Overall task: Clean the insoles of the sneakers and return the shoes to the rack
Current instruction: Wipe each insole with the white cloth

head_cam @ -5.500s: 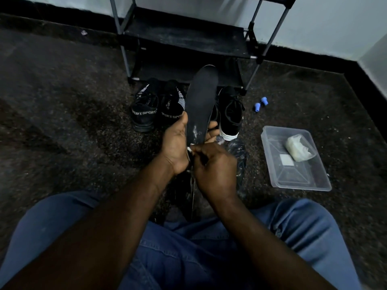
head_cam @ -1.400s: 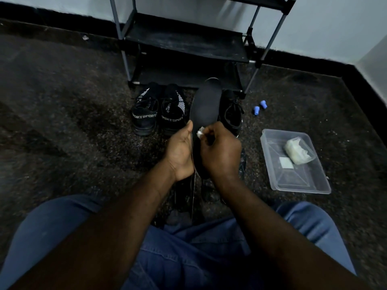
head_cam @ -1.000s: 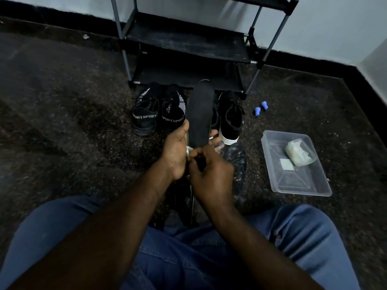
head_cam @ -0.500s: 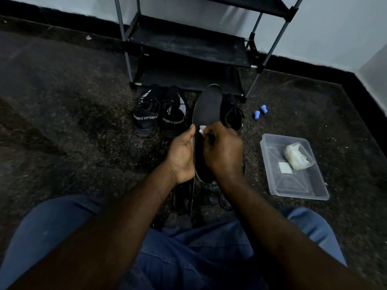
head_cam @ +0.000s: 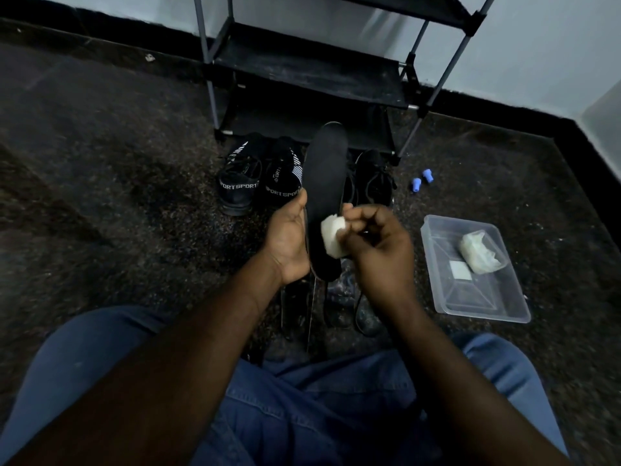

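Lower on the black insole (head_cam: pixel 327 183), right hand (head_cam: pixel 376 250) pinches white wipe (head_cam: pixel 332 237).

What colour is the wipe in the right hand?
The wipe is white; head view.

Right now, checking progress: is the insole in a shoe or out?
Out: the left hand holds the insole aloft; the right hand pinches a white wad.

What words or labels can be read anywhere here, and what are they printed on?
"PORTSPORTS": heel band of the far-left sneaker, first letter unclear.
"PORTSPOR": heel band of the sneaker beside it, its end hidden by the left hand.
Small white print on that sneaker's tongue: too blurred to read.
White square in the plastic tray: no legible print.
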Available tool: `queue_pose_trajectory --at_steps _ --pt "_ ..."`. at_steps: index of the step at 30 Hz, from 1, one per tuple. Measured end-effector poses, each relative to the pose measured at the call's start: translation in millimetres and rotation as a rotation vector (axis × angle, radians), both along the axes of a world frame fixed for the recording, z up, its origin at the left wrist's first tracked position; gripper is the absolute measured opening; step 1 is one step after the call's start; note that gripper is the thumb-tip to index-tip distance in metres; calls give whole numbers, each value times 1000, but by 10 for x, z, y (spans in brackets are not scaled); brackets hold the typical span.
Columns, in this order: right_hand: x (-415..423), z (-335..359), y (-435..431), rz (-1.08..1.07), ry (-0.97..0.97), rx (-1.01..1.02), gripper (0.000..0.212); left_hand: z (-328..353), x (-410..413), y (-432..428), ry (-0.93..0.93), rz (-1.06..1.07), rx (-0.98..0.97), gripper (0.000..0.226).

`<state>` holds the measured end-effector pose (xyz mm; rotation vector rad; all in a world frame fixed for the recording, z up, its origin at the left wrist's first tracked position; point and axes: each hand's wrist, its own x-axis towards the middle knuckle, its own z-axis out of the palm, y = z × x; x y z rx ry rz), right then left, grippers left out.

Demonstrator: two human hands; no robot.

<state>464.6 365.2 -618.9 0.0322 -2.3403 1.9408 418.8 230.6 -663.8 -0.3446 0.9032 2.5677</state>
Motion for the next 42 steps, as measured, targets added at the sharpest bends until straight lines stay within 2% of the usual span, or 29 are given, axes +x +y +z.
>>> queue_pose_trajectory --at_steps 2,5,8,12,14,20,23,27,29,33,38,42 --pt "-188 26 46 -30 -102 -6 25 -1 11 -9 23 17 10 67" --pt "-304 -62 61 45 -151 230 24 20 31 0 33 -3 10 64" --pt "-333 -148 23 60 -18 404 19 28 44 1 25 -14 -8 63" --pt "-503 -126 25 -66 253 642 17 28 55 2 29 -28 -28 60" --pt "-572 -113 23 -81 326 721 16 34 68 11 28 -30 -30 59" --pt "-285 -266 -150 -39 388 722 12 32 34 -10 12 -10 -19 61" --pt "-51 -392 -205 -19 367 675 8 38 -20 -81 -2 48 -50 63" --pt "90 -558 -26 22 311 718 15 50 -68 -298 -18 138 -61 66" --pt "100 -648 111 -23 140 585 15 58 -73 -411 -6 169 -122 65" --pt "44 -780 277 -132 -214 57 15 33 -42 -526 0 148 -258 67" --pt "27 -990 296 -42 -450 -282 12 -100 -11 -595 -96 123 -409 73" --pt "23 -1047 239 59 -663 -496 17 -331 36 -687 -238 109 -571 50"
